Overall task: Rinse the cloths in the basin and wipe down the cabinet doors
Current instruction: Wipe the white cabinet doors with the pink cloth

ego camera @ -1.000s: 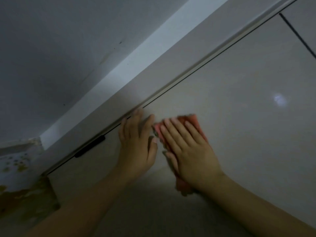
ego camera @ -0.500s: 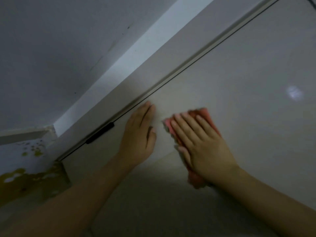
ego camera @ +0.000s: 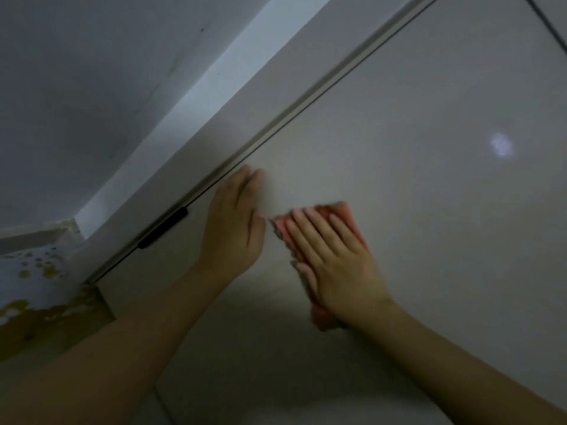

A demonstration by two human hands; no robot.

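I look up at a pale, glossy cabinet door [ego camera: 414, 194]. My right hand [ego camera: 334, 262] lies flat with straight fingers on a pink cloth [ego camera: 343, 211] and presses it against the door. The cloth shows above my fingertips and below my wrist; its middle is hidden under the hand. My left hand [ego camera: 236, 228] rests flat on the door just left of the cloth, fingers straight and together, fingertips near the door's top edge. No basin is in view.
A dark hinge [ego camera: 164, 228] sits at the door's top edge, left of my left hand. Above it run a white trim strip [ego camera: 214, 87] and the grey ceiling [ego camera: 76, 87]. A wall patch with peeling yellowish stains [ego camera: 33, 302] is at the lower left. A dark seam [ego camera: 546, 19] is at top right.
Both hands have drifted apart a little; the right hand has slid the cloth to the right and slightly down across the door, while the left hand stays flat near the top edge.
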